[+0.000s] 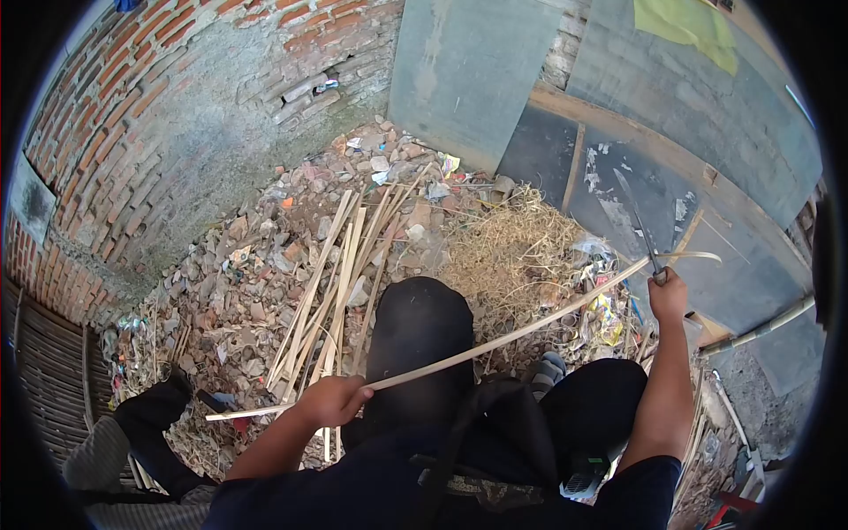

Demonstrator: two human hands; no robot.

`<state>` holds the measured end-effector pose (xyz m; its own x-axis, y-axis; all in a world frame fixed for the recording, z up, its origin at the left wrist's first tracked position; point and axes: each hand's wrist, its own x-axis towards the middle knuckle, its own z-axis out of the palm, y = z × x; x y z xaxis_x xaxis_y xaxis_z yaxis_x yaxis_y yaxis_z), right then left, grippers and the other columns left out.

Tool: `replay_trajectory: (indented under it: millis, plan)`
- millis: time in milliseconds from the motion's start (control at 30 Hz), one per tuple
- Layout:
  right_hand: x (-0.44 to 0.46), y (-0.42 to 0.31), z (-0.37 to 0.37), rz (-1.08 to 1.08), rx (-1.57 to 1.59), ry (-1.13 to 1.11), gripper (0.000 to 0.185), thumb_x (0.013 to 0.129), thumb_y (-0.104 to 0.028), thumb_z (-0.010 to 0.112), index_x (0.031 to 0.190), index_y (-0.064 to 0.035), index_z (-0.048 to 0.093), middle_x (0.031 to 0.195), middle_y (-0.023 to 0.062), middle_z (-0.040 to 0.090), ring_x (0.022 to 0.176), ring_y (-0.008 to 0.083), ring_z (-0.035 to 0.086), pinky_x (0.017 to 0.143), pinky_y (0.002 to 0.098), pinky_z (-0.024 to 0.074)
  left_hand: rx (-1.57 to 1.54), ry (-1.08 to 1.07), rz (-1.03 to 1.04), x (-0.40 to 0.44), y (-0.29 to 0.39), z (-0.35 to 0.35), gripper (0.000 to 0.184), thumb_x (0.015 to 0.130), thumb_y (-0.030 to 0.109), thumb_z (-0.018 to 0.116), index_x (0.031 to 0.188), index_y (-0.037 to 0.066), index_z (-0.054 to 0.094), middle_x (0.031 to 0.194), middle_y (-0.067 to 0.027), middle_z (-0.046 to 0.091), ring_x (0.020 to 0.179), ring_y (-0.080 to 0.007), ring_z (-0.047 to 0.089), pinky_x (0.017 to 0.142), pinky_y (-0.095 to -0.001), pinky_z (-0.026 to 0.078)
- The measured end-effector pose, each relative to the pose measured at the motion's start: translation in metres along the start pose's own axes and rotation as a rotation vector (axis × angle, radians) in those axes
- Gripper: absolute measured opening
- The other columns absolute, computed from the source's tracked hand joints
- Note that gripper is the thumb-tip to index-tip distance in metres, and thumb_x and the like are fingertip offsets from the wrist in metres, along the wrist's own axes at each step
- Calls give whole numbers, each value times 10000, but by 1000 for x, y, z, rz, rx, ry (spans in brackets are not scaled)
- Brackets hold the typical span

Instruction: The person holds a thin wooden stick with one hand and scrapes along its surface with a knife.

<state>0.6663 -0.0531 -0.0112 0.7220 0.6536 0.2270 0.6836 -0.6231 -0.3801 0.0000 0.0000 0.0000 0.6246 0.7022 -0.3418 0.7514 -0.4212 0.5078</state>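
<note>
A long pale strip (503, 338) runs slantwise across the front of my body. My left hand (333, 402) is closed round it near its lower left end, and the end sticks out past the hand to the left. My right hand (667, 294) grips the handle of a long knife (638, 212), whose blade points up and away. The strip meets the knife just above my right hand, and a thin curled piece (698, 255) stands out to the right there. Several loose pale strips (340, 291) lie on the rubble ahead of my left hand.
A brick wall (203, 132) rises at the left, grey panels (468, 79) at the back and right. Rubble (256, 274) and dry shavings (512, 247) cover the ground. Another person's leg (159, 424) is at the lower left. A dark rounded object (420, 327) is at centre.
</note>
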Motion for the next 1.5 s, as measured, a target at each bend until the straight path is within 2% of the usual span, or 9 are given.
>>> replay_trajectory:
  millis: [67, 200, 300, 500, 733, 933, 1033, 1067, 1500]
  plan:
    - [-9, -29, -28, 39, -78, -1, 318, 801, -187, 775, 1102, -95, 727, 980, 217, 735, 973, 398, 706, 859, 469, 552, -48, -19, 11, 4, -5, 3, 417, 1055, 403, 488, 921, 33, 624, 759, -230, 650, 793, -460, 666, 725, -512, 521]
    - [-14, -16, -10, -241, 95, -80, 264, 797, -182, 775, 996, -35, 683, 871, 215, 701, 871, 438, 675, 764, 490, 532, -17, 39, 71, 12, 11, -9, 431, 1058, 382, 490, 840, 24, 596, 694, -221, 603, 705, -466, 636, 658, -519, 492]
    - [-13, -14, -12, -183, -33, -53, 286, 808, -217, 770, 1014, -37, 689, 900, 220, 712, 900, 433, 682, 795, 495, 532, 35, 73, 73, 11, -4, -9, 401, 1051, 351, 514, 826, 28, 592, 689, -220, 602, 690, -464, 633, 637, -510, 488]
    - [-3, 33, 0, 337, 109, 128, 383, 803, -301, 703, 1121, -88, 720, 1043, 228, 732, 1008, 417, 692, 887, 502, 543, 3, 235, 79, 13, -25, -14, 403, 1036, 322, 537, 765, 25, 552, 591, -208, 563, 585, -468, 596, 549, -502, 465]
    - [-18, 6, -10, 162, 133, 63, 330, 830, -325, 763, 1027, -67, 706, 936, 207, 738, 945, 415, 702, 844, 483, 546, -52, 158, 59, 37, -13, -13, 440, 1045, 337, 529, 747, 14, 523, 580, -214, 512, 553, -438, 558, 525, -465, 423]
    - [-12, -8, -13, 197, 300, 60, 338, 830, -312, 772, 1017, -38, 709, 909, 212, 734, 888, 402, 707, 813, 457, 543, -59, 158, 87, 37, 7, -11, 403, 1046, 297, 548, 770, 7, 507, 600, -222, 507, 555, -449, 531, 526, -468, 409]
    - [-15, -10, -15, 247, 344, 34, 331, 828, -301, 764, 1030, -44, 713, 926, 221, 737, 931, 402, 708, 835, 464, 544, -84, 149, 128, 39, 3, -6, 429, 1071, 319, 513, 770, 17, 469, 565, -138, 500, 490, -242, 500, 497, -398, 392]
    - [-15, -8, -17, 258, 353, 38, 324, 828, -296, 759, 1034, -49, 715, 934, 225, 739, 952, 402, 708, 845, 469, 545, -129, 131, 65, 36, 5, -6, 380, 1050, 281, 549, 790, 10, 492, 599, -220, 507, 555, -441, 536, 528, -458, 406]
    - [-18, -4, -16, 234, 355, 209, 329, 830, -310, 782, 1006, -39, 718, 895, 198, 741, 883, 386, 714, 811, 452, 545, -101, 201, 93, 29, 31, -6, 388, 1041, 297, 558, 781, 11, 526, 602, -210, 551, 561, -413, 587, 529, -457, 425]
